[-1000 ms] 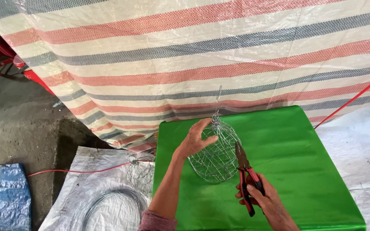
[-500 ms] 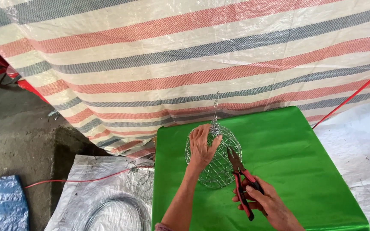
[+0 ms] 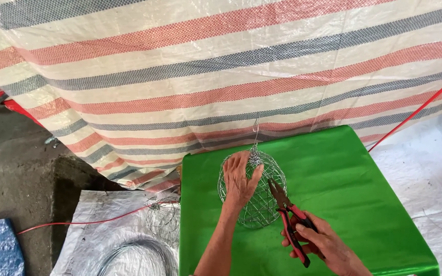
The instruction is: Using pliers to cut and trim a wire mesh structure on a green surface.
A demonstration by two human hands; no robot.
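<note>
Left hand [image 3: 240, 180] now flat on wire basket [image 3: 254, 186], red-handled pliers [image 3: 288, 221] alongside.

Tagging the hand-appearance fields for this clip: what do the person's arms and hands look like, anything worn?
Both are bare: no gloves, rings, watch or bands show. The left hand has a lean forearm bare down to the frame's bottom edge, no sleeve in view. The right hand shows only to the wrist, also uncovered. No markings visible on either.

Thin bright metal wire is forming the open mesh basket [image 3: 254, 189]; the pliers [image 3: 288, 217] are showing dark steel jaws and red-and-black plastic grips; glossy green sheeting is covering the table [image 3: 364, 204].
</note>
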